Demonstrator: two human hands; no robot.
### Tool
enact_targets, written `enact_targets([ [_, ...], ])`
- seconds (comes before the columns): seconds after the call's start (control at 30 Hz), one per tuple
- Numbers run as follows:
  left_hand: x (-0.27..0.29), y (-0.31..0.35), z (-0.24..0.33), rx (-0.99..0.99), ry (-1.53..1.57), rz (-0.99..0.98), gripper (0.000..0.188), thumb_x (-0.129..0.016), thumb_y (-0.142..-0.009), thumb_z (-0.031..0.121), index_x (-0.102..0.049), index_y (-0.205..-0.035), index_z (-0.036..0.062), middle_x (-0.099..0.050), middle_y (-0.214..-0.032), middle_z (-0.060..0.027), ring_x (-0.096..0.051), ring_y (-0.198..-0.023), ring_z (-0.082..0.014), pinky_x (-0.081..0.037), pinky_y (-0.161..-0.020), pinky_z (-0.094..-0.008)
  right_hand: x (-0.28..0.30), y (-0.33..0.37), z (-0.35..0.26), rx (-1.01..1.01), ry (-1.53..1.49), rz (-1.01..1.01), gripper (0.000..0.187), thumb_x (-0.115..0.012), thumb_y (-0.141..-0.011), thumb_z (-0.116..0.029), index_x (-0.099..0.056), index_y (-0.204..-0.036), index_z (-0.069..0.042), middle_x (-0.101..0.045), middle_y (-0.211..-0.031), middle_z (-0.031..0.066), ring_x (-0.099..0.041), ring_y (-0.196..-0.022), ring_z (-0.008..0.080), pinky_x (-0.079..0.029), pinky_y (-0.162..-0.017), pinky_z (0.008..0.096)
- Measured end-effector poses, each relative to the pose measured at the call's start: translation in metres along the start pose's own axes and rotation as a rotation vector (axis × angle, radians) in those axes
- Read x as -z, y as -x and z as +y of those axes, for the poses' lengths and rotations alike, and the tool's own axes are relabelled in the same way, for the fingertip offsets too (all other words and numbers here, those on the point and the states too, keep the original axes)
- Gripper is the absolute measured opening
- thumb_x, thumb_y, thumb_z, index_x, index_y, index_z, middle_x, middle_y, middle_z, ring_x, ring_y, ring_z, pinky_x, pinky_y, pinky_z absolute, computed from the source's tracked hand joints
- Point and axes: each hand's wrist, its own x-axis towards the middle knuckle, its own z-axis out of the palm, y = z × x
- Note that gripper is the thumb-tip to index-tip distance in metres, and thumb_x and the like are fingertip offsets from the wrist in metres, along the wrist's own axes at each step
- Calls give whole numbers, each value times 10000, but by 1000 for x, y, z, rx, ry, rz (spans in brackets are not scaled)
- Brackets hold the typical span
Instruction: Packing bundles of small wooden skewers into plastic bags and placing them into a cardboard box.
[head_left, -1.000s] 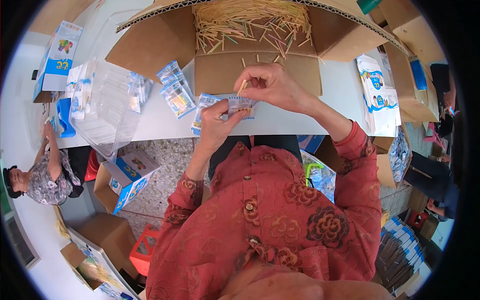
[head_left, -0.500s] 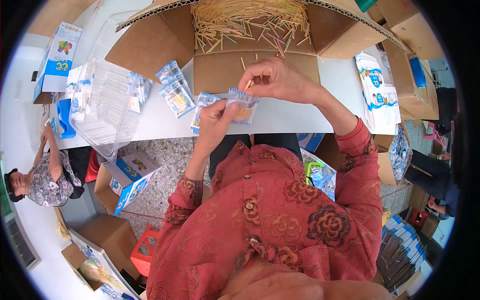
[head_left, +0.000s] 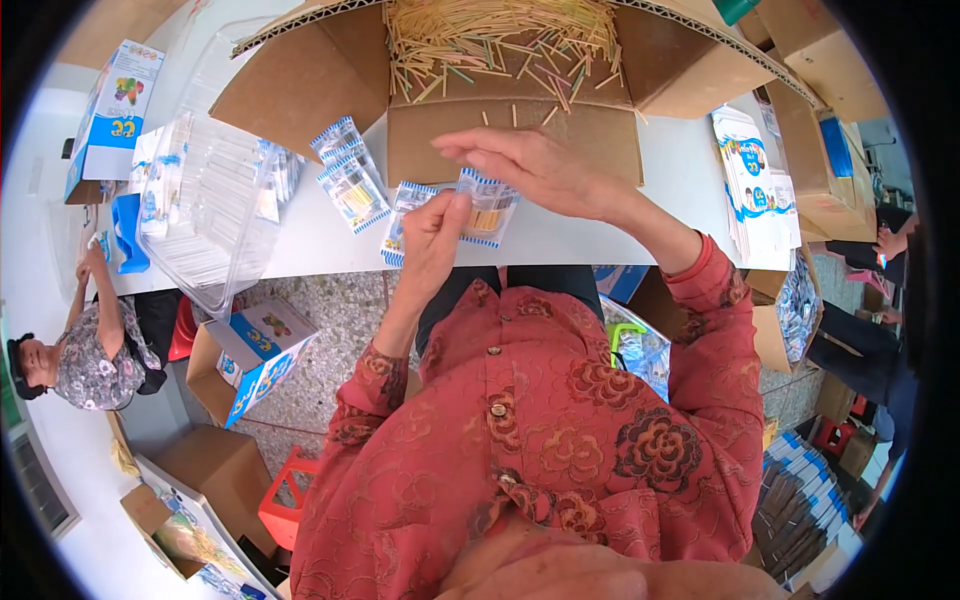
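My left hand [head_left: 432, 238] pinches the left edge of a small clear packet [head_left: 487, 220] with blue-and-white striped ends and yellowish sticks inside. Stretched out flat, my right hand [head_left: 540, 172] lies over the packet's upper end and partly hides it. No stick shows in the right fingers. Under and left of my left hand is another striped packet [head_left: 398, 225], partly covered. Further left, several filled packets [head_left: 352, 190] overlap on the white table [head_left: 310, 245]. Ahead, an open cardboard box [head_left: 440, 140] contains a heap of thin, mostly yellow sticks [head_left: 505, 40].
A clear plastic tray [head_left: 215, 270] with packets overhangs the table's left front edge. Flat printed cartons [head_left: 745, 170] are stacked at right. An upright blue-and-white carton [head_left: 120, 110] stands at far left. Another person [head_left: 100, 345] works at left; dark-clothed legs [head_left: 855, 350] show at right.
My right hand has gone from pinching a few sticks at the packet's top to lying flat across it, sticks no longer visible. My left hand still pinches the packet.
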Motion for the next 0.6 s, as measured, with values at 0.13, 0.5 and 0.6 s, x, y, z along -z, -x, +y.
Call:
enact_targets([
  [0.13, -2, 3, 2, -35, -13, -21, 317, -510, -958, 247, -596, -796, -12, -540, -703, 41, -429, -669, -33, -366, -581, -211, -2, -5, -16, -62, 31, -93, 358, -405, -977, -211, -451, -1307, -81, -603, -1116, 150, -585, -1034, 293, -459, -859, 359],
  [0.5, 6, 3, -10, 4, 95, 112, 318, -492, -965, 243, -586, -801, -13, -525, -723, 47, -411, -678, -28, -349, -591, -199, 0, -1, 4, -91, -408, 30, 350, -418, -976, -154, -434, -1321, -96, -557, -1194, 87, -558, -1081, 177, -458, -890, 299],
  [0.6, 5, 2, -9, 10, 118, 118, 307, -488, -966, 232, -610, -838, -18, -563, -765, 40, -432, -705, -27, -364, -623, -193, 2, 3, 11, -106, -275, 11, 330, -455, -958, -135, -472, -1284, -86, -599, -1104, 83, -569, -1029, 150, -468, -852, 274],
])
